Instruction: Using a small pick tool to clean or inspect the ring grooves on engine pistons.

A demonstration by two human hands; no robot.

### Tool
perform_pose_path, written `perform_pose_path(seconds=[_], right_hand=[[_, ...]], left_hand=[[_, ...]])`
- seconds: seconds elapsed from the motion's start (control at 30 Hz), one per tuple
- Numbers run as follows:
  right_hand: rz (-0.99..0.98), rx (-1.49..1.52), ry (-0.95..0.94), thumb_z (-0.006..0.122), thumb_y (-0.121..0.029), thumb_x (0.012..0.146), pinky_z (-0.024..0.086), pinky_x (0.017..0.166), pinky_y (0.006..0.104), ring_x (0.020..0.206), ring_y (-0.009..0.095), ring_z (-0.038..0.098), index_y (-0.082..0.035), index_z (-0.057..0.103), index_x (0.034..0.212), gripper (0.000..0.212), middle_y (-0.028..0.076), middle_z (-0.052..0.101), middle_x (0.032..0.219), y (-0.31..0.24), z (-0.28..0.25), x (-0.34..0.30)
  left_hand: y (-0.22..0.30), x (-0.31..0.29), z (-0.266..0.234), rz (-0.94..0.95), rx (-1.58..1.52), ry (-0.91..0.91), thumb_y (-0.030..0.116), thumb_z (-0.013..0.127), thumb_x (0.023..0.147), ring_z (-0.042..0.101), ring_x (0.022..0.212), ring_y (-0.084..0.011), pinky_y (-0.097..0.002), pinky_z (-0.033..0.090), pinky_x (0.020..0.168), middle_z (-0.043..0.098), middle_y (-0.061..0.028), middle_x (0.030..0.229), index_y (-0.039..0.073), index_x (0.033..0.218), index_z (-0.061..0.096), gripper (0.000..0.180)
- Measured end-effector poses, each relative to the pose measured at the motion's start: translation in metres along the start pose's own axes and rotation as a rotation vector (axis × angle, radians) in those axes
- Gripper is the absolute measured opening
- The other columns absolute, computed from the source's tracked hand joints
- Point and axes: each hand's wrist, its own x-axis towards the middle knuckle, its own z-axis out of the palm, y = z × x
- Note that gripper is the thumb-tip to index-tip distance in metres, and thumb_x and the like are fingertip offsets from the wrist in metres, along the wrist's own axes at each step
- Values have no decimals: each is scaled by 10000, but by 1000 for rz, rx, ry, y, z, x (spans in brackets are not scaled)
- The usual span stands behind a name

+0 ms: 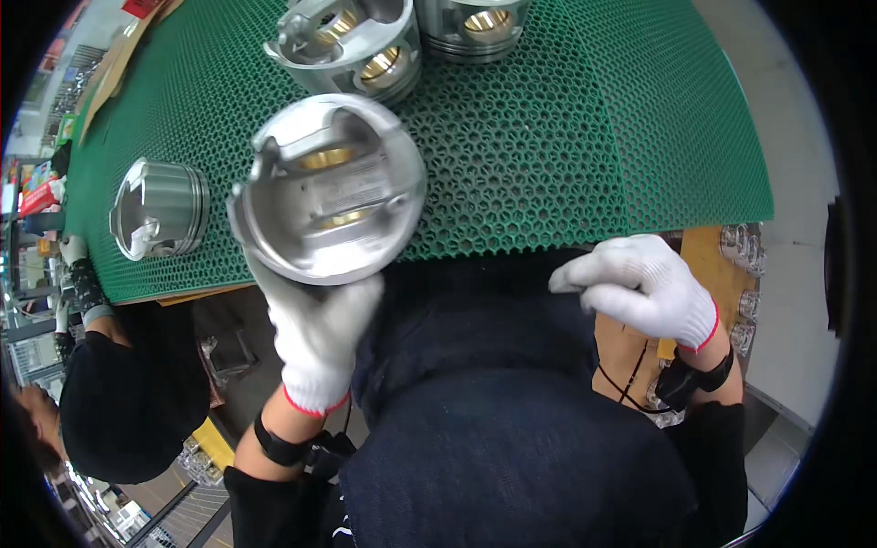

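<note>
My left hand [317, 336], in a white knit glove with a red cuff edge, is closed on a large silver piston [352, 196]. The piston is held up over the near edge of the green mat [512, 183], its hollow underside with two brass-coloured pin bores facing me. It looks slightly blurred. My right hand [650, 288], gloved the same way, hovers just off the mat's near edge at the right. Its fingers are loosely bent, the thumb stands apart from them, and nothing shows between them.
Beyond the held piston stand two more pistons, one partly covered [388, 68] and one at the back [470, 32]. Another piston [163, 210] lies on its side at the left. A co-worker in dark clothes [132, 402] is at my left. Metal parts [744, 251] sit below right.
</note>
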Motion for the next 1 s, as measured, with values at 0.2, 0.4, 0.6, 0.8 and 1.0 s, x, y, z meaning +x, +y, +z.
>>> perform_pose_path(seconds=[0.2,0.4,0.6,0.8,1.0], right_hand=[[-83,137,-59,591,-145,866,548,762,298,807,185,694,-13,706,1054,257,98,730,945,-19,13,23],[237,417,59,534,-143,838,493,592,248,608,105,586,32,699,884,245,100,717,835,7,16,-13],[171,569,229,534,-144,843,475,584,249,602,94,553,47,690,879,250,97,708,810,-10,14,10],[21,304,268,551,-231,896,512,729,288,750,163,653,-7,704,883,271,106,692,803,-9,10,17],[31,182,384,600,-301,892,506,618,320,655,208,640,-35,692,850,284,103,637,694,-8,18,33]], left_hand=[[-3,31,-30,165,634,-174,326,932,590,486,1243,-303,-412,396,1054,433,-229,1404,-41,1504,156,1253],[1,45,-46,79,535,-141,168,775,786,653,962,-242,-329,508,906,640,-160,1110,-40,1390,402,740],[39,90,29,652,1071,-502,184,750,717,642,1046,-306,-380,518,878,649,-132,1140,43,1164,622,486],[50,49,86,858,1411,-672,212,727,700,606,1114,-320,-420,463,959,650,-106,1160,80,1147,631,476],[52,55,96,788,1468,-669,234,720,707,604,1102,-326,-433,463,952,655,-117,1132,82,1148,630,475]])
